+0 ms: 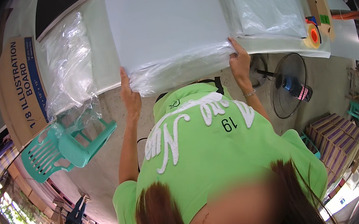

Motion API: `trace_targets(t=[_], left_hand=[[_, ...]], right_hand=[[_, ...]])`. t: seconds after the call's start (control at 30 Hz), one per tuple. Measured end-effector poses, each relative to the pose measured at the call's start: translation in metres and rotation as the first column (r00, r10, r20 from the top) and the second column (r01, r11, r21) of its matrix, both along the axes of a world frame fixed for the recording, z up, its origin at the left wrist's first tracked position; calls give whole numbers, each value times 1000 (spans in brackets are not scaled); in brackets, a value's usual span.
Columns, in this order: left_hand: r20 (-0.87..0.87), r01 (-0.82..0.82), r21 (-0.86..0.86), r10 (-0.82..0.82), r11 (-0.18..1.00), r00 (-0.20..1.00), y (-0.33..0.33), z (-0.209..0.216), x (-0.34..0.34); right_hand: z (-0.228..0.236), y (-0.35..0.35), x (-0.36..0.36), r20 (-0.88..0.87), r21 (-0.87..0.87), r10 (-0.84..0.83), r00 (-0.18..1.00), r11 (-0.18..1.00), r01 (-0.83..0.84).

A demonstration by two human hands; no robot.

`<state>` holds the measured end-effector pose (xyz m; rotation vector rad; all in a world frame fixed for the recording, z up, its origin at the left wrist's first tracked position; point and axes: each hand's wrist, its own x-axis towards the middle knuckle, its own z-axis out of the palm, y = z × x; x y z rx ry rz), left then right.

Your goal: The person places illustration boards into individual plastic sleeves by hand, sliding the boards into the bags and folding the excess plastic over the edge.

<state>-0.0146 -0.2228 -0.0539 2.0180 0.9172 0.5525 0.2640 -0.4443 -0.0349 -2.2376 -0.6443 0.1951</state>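
Note:
A broad white sheet or stack of sheets [168, 17] lies before me on the table. Clear plastic wrap [164, 76] is bunched along its near end and overhangs the table's front edge. At the left corner of that plastic, my left hand [131, 96] is closed on it, with one finger pointing forward along the side. My right hand [240, 62] grips the opposite corner, thumb and fingers pinching the plastic. Whether the plastic encloses the whole stack I cannot tell.
Loose clear plastic bags [68, 63] lie on the left, by a cardboard box [19, 87]. More plastic-wrapped white sheets [265, 5] are at right, near an orange-centred tape roll [312, 35]. A green plastic chair [75, 142] and a black fan [290, 85] stand beside me.

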Motion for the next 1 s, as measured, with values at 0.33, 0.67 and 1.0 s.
trace_targets(t=[0.33, 0.67, 1.0], left_hand=[[44, -152, -72, 155, 986, 987, 2, 33, 4], [186, -148, 188, 113, 971, 976, 36, 96, 22], [502, -137, 475, -140, 869, 853, 120, 257, 62]], right_hand=[[49, -1, 8, -28, 121, 22, 999, 993, -19], [69, 5, 31, 19, 375, 48, 999, 926, -52], [193, 42, 132, 127, 856, -83, 988, 513, -67]])
